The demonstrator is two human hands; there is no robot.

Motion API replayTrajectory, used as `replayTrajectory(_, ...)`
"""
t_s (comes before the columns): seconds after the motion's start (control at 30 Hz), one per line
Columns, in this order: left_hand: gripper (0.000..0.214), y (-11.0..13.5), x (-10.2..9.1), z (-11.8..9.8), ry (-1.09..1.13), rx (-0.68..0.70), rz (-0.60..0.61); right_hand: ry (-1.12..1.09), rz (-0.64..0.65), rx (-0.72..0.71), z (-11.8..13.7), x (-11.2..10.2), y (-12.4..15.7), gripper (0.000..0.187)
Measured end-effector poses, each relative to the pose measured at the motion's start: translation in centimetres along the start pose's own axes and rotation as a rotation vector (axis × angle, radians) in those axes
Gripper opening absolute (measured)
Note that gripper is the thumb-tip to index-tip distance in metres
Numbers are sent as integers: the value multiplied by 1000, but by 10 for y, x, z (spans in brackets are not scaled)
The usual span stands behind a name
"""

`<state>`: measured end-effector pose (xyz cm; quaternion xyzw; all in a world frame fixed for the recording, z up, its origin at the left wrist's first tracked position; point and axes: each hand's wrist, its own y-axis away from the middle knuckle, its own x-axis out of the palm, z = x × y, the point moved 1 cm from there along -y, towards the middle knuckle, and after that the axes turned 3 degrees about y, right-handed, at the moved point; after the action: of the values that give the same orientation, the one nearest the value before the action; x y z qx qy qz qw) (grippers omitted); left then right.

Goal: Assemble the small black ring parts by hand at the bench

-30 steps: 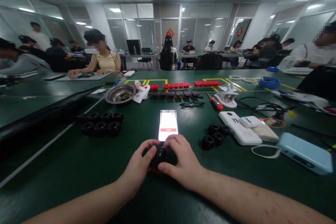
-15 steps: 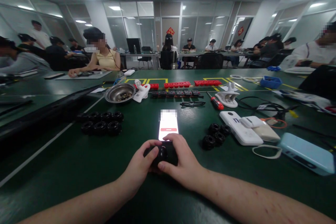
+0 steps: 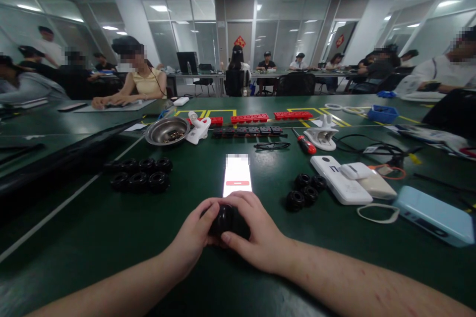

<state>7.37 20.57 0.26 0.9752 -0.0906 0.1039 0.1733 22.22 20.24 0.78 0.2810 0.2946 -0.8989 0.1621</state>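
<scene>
Both my hands meet over a small black round part (image 3: 227,220) low on the green table (image 3: 111,237). My left hand (image 3: 193,237) curls its fingers round the part's left side. My right hand (image 3: 256,237) wraps over its right side and top, thumb pressed against it. Just beyond my fingers lies a lit phone (image 3: 237,176) with a white screen and a red bar. A cluster of several black rings (image 3: 139,174) sits to the left and a smaller group of black rings (image 3: 303,189) to the right.
A steel bowl (image 3: 166,131), white clips (image 3: 322,137), a red-handled screwdriver (image 3: 304,142), red and black part strips (image 3: 249,119), white boxes (image 3: 340,183), a light blue case (image 3: 435,215) and cables lie further back and right. Other people sit at surrounding tables.
The black part has turned slightly between my fingers and my hands have shifted a little closer together. The camera view has tilted a bit.
</scene>
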Motion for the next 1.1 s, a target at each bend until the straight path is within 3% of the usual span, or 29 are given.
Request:
replayTrajectory(0.17,27,4,1,1,-78,-11,-28,94,-85,161,-9,2,-2,32)
replayTrajectory(0.33,33,4,-1,2,-79,9,-20,95,-61,108,-10,3,-2,25)
replayTrajectory(0.5,28,0,-1,2,-27,2,-16,26,2,2,-4,1,-1,38)
replayTrajectory(0.63,23,0,0,2,-22,6,-29,54,-20,76,-6,1,-2,38)
replayTrajectory(0.73,23,1,1,2,-20,-12,-13,110,-30,165,-11,3,-4,26)
replayTrajectory(0.83,24,1,0,1,-2,-6,-18,98,4,113,-10,3,-4,20)
replayTrajectory(0.97,26,0,-1,1,11,33,-19,51,45,4,-2,1,-1,41)
replayTrajectory(1.1,26,2,0,2,-10,15,-43,95,6,75,-2,0,-2,39)
